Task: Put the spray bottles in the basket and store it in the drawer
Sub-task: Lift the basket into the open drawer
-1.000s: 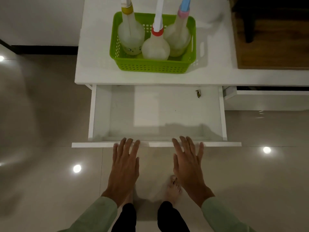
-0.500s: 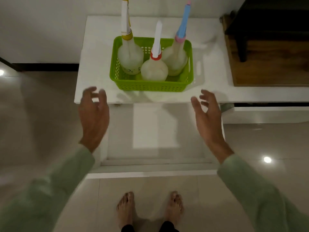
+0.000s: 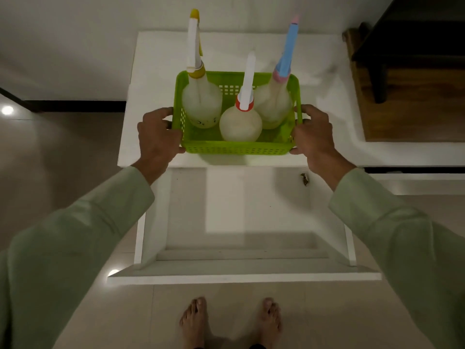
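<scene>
All three spray bottles already stand in the bright green perforated plastic basket (image 3: 236,147), so the loading half of my job looks done; what is left, as I judge it, is to lift the basket off the white worktop (image 3: 153,96), lower it into the open white drawer (image 3: 251,210) below and push that drawer shut.

My left hand (image 3: 157,137) is clenched on the basket's left wall, fingers (image 3: 164,112) hooked over the rim near the handle slot. Just inside that wall stands the cloudy round-bodied bottle with the yellow collar and tall white-and-yellow nozzle (image 3: 201,104). At the centre, against the basket's near wall, sits the squat frosted bottle with the red collar and white nozzle (image 3: 240,124). Toward the far right corner leans the translucent bottle with the pink collar and long blue nozzle (image 3: 274,102). My right hand (image 3: 313,137) grips the right wall in the same manner, thumb pressed to the front corner.

The basket sits at the front edge of the worktop, directly above the drawer; whether it has left the surface I cannot tell. The drawer is pulled fully out and holds only a small dark speck (image 3: 305,178) near its back right corner. All nozzles rise well above the rim, so drawer clearance may be tight.
</scene>
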A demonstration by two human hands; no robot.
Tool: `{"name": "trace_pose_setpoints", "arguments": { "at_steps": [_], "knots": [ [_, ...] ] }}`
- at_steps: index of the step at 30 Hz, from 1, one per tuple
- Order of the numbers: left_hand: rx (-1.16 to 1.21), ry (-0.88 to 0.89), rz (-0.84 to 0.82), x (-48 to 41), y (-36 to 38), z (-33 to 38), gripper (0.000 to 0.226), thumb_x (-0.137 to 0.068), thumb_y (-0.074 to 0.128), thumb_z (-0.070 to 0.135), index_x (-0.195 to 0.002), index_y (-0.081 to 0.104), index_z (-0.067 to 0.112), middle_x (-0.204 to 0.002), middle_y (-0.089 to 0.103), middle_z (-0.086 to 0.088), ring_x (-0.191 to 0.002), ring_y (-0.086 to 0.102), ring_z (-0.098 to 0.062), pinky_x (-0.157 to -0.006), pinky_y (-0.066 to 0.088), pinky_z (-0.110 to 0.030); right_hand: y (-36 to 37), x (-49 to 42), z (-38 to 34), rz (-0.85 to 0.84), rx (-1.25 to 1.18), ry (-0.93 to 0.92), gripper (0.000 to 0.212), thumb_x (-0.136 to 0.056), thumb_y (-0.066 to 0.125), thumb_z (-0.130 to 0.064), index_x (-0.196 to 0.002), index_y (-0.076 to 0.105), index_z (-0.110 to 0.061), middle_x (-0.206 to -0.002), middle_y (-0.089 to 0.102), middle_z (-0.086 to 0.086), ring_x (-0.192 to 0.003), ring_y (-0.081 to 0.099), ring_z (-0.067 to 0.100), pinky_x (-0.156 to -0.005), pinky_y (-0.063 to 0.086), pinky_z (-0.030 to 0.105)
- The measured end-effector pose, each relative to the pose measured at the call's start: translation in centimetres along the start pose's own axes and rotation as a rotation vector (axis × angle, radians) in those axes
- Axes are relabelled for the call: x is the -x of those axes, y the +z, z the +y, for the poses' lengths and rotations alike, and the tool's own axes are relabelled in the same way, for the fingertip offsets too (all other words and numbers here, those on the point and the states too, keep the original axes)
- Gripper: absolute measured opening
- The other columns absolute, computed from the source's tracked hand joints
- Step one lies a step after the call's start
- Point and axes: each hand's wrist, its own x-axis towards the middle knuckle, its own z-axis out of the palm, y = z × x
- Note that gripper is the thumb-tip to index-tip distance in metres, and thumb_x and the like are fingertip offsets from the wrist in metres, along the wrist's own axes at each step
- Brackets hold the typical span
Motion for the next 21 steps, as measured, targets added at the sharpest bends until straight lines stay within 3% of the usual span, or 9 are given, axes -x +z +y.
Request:
{"name": "trace_pose_setpoints", "arguments": {
  "at_steps": [7, 9, 12, 16, 19, 21],
  "knots": [
    [0.087, 0.006, 0.017, 7.8, -2.6, -3.6, 0.064, -0.082, 0.056, -0.013, -0.136, 0.057, 0.02, -0.105, 0.072, -0.013, -0.081, 0.074, -0.027, -0.068, 0.062, -0.041, -1.7, 6.5, 2.8, -0.049, -0.066, -0.111, 0.062, -0.075, 0.046, 0.009, -0.096, 0.061, -0.047, -0.092, 0.074, 0.016, -0.088, 0.07, 0.042, -0.069, 0.06, 0.063],
    [0.086, -0.001, 0.003, 10.5, -3.5, -4.9, 0.061, -0.085, 0.057, -0.012, -0.137, 0.056, 0.021, -0.104, 0.072, -0.01, -0.083, 0.074, -0.022, -0.067, 0.062, -0.038, -2.0, 8.7, 4.2, -0.079, -0.089, -0.132, 0.066, -0.078, 0.049, 0.012, -0.098, 0.061, -0.05, -0.096, 0.075, 0.01, -0.088, 0.072, 0.034, -0.072, 0.061, 0.06],
    [0.078, -0.03, -0.008, 14.1, -4.7, -6.8, 0.057, -0.085, 0.062, -0.01, -0.132, 0.059, 0.023, -0.106, 0.073, -0.01, -0.086, 0.074, -0.024, -0.071, 0.062, -0.041, -2.2, 11.8, 6.8, -0.118, -0.11, -0.155, 0.068, -0.081, 0.052, 0.014, -0.105, 0.062, -0.048, -0.107, 0.075, 0.001, -0.099, 0.072, 0.019, -0.077, 0.063, 0.044],
    [0.019, -0.051, -0.032, 17.5, -5.4, -9.2, 0.062, -0.079, 0.068, -0.009, -0.103, 0.059, 0.048, -0.088, 0.075, 0.007, -0.07, 0.073, -0.009, -0.062, 0.061, -0.03, -2.2, 15.4, 10.6, -0.143, -0.136, -0.131, 0.071, -0.076, 0.051, 0.021, -0.118, 0.062, -0.034, -0.111, 0.072, -0.001, -0.106, 0.069, 0.014, -0.069, 0.059, 0.026],
    [-0.037, -0.111, -0.068, 18.5, -5.1, -11.2, 0.058, -0.075, 0.069, -0.011, -0.102, 0.057, 0.039, -0.091, 0.074, 0.002, -0.068, 0.071, -0.01, -0.065, 0.059, -0.037, -1.7, 17.4, 13.1, -0.143, -0.121, -0.078, 0.072, -0.074, 0.05, 0.025, -0.123, 0.06, -0.027, -0.108, 0.072, -0.004, -0.101, 0.069, 0.007, -0.063, 0.057, 0.019],
    [-0.058, -0.141, -0.109, 18.4, -4.7, -12.3, 0.055, -0.073, 0.069, -0.013, -0.104, 0.055, 0.031, -0.094, 0.072, -0.002, -0.078, 0.07, -0.014, -0.065, 0.058, -0.036, -1.2, 18.0, 14.6, -0.142, -0.112, -0.031, 0.07, -0.074, 0.05, 0.026, -0.126, 0.059, -0.02, -0.107, 0.071, -0.002, -0.091, 0.07, 0.004, -0.061, 0.056, 0.018]
  ]
}}
